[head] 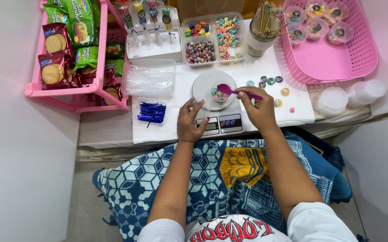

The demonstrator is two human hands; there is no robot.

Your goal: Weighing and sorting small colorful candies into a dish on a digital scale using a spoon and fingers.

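Note:
My right hand (259, 109) holds a purple plastic spoon (232, 90) with its bowl over a small clear cup (220, 94) of pastel candies. The cup stands on the round plate of a white kitchen scale (216, 117). My left hand (191, 121) rests on the front left of the scale, fingers spread beside the display, touching a clear lid. A divided clear tray (213, 38) of coloured candies lies just beyond the scale.
A pink rack (78, 87) of biscuit packets stands at left. A box of blue twist ties (151, 112) and a bag stack (151, 79) lie nearby. A pink basket (332, 62) holds filled cups at right, with a stick cup (262, 33), round stickers (270, 81) and lids (332, 100).

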